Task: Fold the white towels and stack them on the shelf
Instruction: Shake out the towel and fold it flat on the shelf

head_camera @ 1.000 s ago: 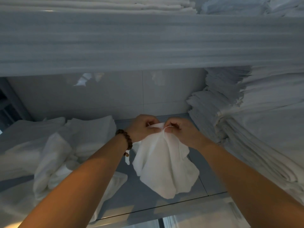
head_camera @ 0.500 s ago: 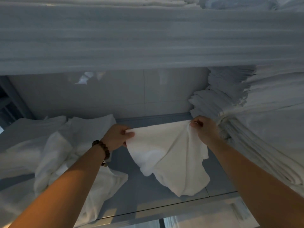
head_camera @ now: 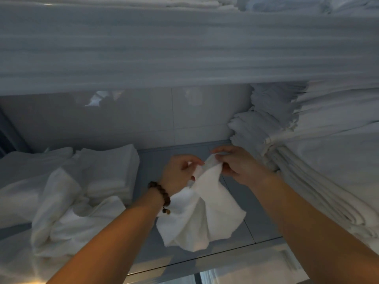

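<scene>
Both hands are up over the shelf (head_camera: 235,203). The left hand (head_camera: 180,173) and right hand (head_camera: 240,167) meet at the top edge of one towel (head_camera: 201,218), the fingers (head_camera: 193,159) of each curled and pinching the cloth, knuckles nearly touching. The towel hangs from that pinch, bunched on top and flaring below, its long axis running from the fingers toward the shelf's front edge. To spread it, I'd say, the hands must part sideways along that top edge. A folded pile (head_camera: 110,167) sits to the left, nearer the left hand, with a loose heap (head_camera: 67,218) in front; a tall stack (head_camera: 307,160) crowds the right hand. Bracelet (head_camera: 161,193) on the left wrist. No label or writing readable.
</scene>
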The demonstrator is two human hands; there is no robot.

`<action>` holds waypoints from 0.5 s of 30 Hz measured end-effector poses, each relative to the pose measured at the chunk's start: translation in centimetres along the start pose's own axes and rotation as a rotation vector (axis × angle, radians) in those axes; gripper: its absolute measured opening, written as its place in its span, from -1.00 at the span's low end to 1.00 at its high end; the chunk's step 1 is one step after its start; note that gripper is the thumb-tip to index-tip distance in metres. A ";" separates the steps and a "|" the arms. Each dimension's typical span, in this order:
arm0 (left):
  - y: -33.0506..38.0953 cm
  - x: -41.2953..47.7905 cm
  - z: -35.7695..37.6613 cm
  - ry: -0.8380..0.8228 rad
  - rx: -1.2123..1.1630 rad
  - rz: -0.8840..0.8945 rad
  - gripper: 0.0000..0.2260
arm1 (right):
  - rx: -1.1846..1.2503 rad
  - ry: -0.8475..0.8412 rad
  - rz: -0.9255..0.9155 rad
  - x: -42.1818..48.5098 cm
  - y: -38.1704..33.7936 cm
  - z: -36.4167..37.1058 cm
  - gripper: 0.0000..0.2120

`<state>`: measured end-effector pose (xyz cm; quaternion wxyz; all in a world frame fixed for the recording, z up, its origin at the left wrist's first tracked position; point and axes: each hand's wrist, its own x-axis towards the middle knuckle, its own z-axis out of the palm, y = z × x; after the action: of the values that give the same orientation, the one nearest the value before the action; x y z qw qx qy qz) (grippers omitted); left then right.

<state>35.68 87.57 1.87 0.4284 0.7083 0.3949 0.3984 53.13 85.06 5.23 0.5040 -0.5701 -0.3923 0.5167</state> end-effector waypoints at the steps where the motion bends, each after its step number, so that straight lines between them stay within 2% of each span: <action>1: 0.1 -0.2 0.4 -0.015 0.017 0.001 -0.67 | 0.047 -0.038 0.033 -0.1 0.1 0.2 -0.80; 7: -1.0 -1.4 0.2 -0.120 -0.049 0.003 -0.91 | 0.305 -0.033 0.112 0.1 0.7 0.3 -0.72; 11: -2.3 -1.8 0.1 -0.138 0.018 -0.005 -0.86 | 0.377 0.046 0.119 0.4 0.9 0.3 -0.71; 13: -2.5 -1.9 -0.1 -0.090 -0.014 0.007 -0.88 | 0.325 0.081 0.093 0.5 1.1 0.1 -0.70; 15: -2.5 -2.0 -0.5 -0.004 -0.001 0.065 -0.87 | 0.171 0.133 0.062 0.5 1.4 -0.2 -0.71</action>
<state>33.97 86.68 -0.76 0.4165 0.7212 0.3706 0.4111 53.30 85.27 3.76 0.5597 -0.5698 -0.2946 0.5246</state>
